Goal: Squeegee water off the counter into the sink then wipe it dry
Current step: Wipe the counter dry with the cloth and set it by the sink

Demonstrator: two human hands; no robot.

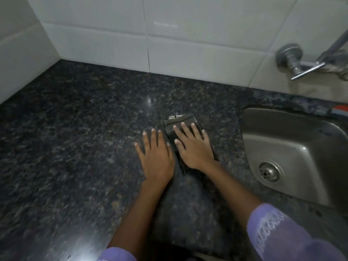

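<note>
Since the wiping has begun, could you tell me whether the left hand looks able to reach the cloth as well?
Probably yes: the left hand lies flat on the granite counter right beside the dark cloth, with nothing between them.

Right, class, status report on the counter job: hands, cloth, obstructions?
Right hand flat on dark cloth. Left hand flat on bare counter. Sink right of cloth. Path clear.

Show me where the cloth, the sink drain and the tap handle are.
cloth [179, 120]: head view, far folded end beyond the fingertips.
sink drain [268, 171]: head view, middle of the strainer.
tap handle [308, 71]: head view, midway along the lever.
</note>
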